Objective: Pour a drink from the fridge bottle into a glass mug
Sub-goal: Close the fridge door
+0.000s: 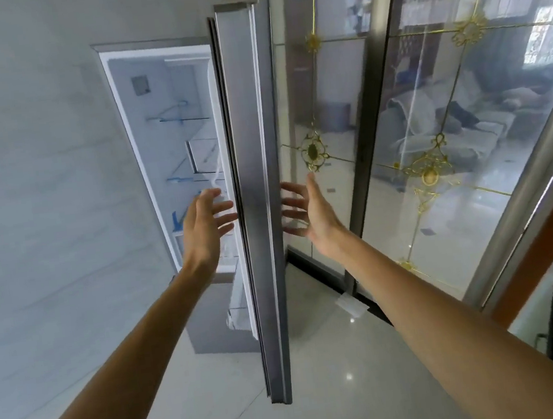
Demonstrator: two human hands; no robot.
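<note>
Fridge door [258,211] open btwn left hand [203,228] & right hand [313,212]; both fingers spread, holding nothing.

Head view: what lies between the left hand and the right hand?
The fridge door, open and seen edge-on, stands between the left hand and the right hand, in the head view.

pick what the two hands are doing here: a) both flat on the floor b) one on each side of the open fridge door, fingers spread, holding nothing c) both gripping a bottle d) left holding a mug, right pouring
b: the left hand and the right hand are on either side of the edge-on fridge door. Both have their fingers spread and neither holds anything.
</note>
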